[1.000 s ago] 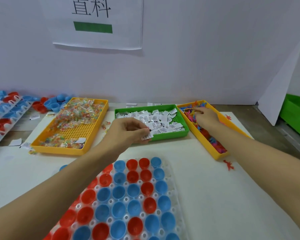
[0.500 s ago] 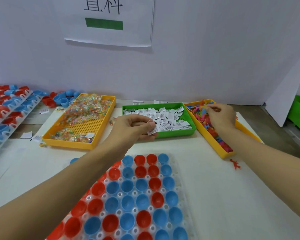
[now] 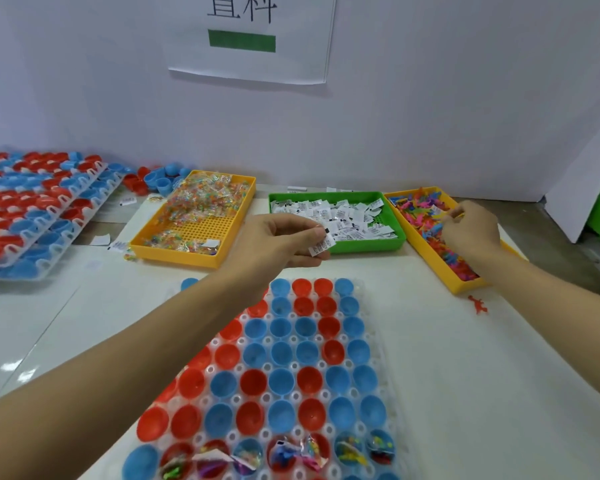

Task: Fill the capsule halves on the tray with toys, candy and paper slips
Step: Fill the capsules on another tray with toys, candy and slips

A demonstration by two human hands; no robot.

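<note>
The left hand (image 3: 278, 242) pinches a few paper slips (image 3: 322, 244) between thumb and fingers (image 3: 314, 233), just over the near edge of the green bin (image 3: 336, 249). Those slips look feather-light and floppy, likely to cling together, so a fingertip pinch at one edge seems best for dropping them singly. To the right of the green bin, the right hand (image 3: 471, 230) has its fingers curled, nipping a small toy (image 3: 458, 213) over the toy bin (image 3: 426, 252); the toys look light, rubbery and tangle-prone. Left of the green bin sits the candy bin (image 3: 174, 252). In front of it on the counter (image 3: 482, 375) lies the tray (image 3: 387, 375) of capsule halves (image 3: 281, 353), mostly unfilled.
</note>
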